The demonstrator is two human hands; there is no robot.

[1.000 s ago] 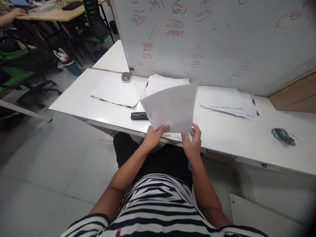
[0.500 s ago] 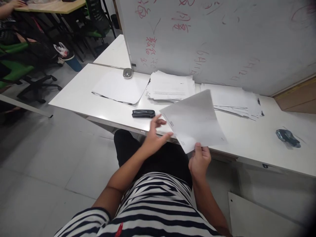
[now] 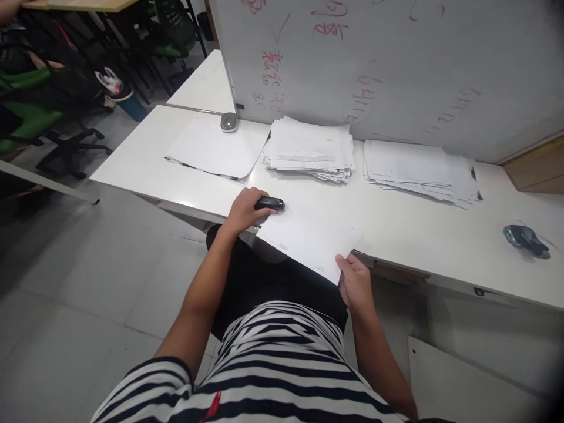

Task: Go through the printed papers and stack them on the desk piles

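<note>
My left hand (image 3: 248,210) is closed around a black stapler (image 3: 270,203) near the front edge of the white desk. Its front end points right, towards the far left corner of a white paper sheet (image 3: 308,238). That sheet lies low over the desk's front edge, with small print along its near side. Pinched between the thumb and fingers of my right hand (image 3: 353,279) is the sheet's near right corner. Whether the stapler's jaws touch the paper, I cannot make out.
Behind the sheet stand a thick paper stack (image 3: 308,147) and another paper stack (image 3: 408,164). Flat paper (image 3: 211,150) lies left, beside a grey-white rounded device (image 3: 228,122). A dark object in clear wrap (image 3: 526,241) rests far right. A whiteboard (image 3: 388,64) rises behind.
My left hand has moved from the paper's edge to the stapler and grasped it. The sheet, still in my right hand, has turned and come down flatter onto the desk.
</note>
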